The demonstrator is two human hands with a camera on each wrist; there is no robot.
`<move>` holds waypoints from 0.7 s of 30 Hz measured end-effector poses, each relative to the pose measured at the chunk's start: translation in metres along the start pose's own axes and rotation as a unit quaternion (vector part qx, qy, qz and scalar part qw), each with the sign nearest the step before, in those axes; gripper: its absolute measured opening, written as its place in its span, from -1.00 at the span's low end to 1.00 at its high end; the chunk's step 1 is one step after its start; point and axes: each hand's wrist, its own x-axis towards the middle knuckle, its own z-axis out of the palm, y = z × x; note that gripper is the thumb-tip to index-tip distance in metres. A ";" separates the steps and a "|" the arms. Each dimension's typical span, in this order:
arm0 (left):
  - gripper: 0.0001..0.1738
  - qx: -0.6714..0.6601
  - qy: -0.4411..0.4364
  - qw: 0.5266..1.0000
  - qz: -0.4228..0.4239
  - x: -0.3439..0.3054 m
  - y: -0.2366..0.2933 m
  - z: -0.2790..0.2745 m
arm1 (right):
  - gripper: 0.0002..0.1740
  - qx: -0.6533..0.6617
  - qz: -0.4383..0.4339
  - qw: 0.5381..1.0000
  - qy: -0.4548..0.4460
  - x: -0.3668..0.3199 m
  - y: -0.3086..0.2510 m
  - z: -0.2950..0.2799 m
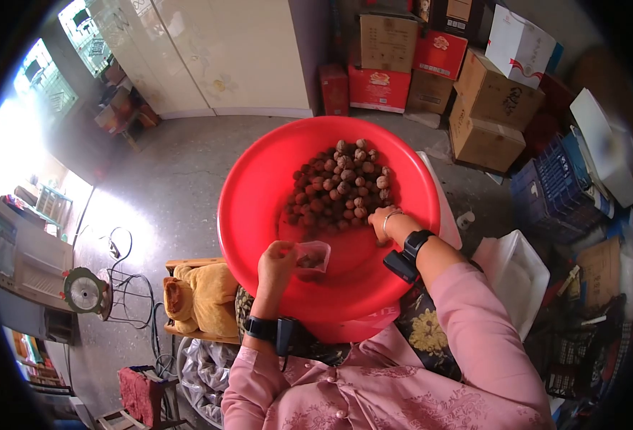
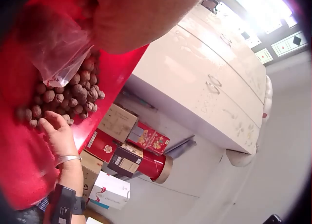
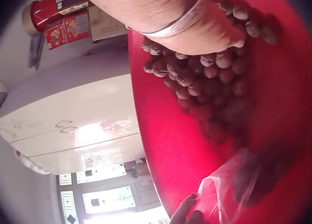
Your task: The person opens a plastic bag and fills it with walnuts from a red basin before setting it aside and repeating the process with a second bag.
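Note:
A big red basin [image 1: 259, 215] sits in front of me with a pile of walnuts [image 1: 341, 186] in its far half. My left hand [image 1: 277, 259] pinches the mouth of a small clear plastic bag [image 1: 310, 256] over the basin's near part; a few walnuts lie in it. My right hand [image 1: 382, 222], with a bangle on the wrist, reaches into the near edge of the pile. Its fingertips are buried among the walnuts [image 3: 204, 72], so their grip is hidden. The left wrist view shows the bag [image 2: 58, 48] above the right hand [image 2: 58, 133].
Stacked cardboard and red boxes [image 1: 431, 72] stand behind the basin, with a blue crate [image 1: 556, 183] and white tubs [image 1: 520, 276] to the right. A wooden stool with a yellow cushion [image 1: 198, 294] is at the left, and white cabinets [image 1: 230, 50] at the back.

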 end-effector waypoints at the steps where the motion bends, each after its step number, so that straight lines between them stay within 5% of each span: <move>1: -0.66 0.001 0.002 1.000 0.001 -0.002 0.003 -0.001 | -0.40 -0.002 -0.011 1.000 0.007 0.003 0.000 0.007; 8: -0.65 0.019 -0.015 0.999 0.025 -0.007 0.006 0.002 | -0.30 -0.157 -0.044 0.981 -0.105 0.000 -0.023 -0.001; 16: -0.64 0.057 0.026 0.997 0.048 -0.008 0.003 0.006 | -0.35 -0.161 -0.049 0.978 -0.126 0.031 -0.022 0.026; 21: -0.67 0.113 -0.021 0.993 0.009 -0.012 0.017 0.003 | -0.44 -0.165 -0.059 0.977 -0.121 0.021 -0.024 0.020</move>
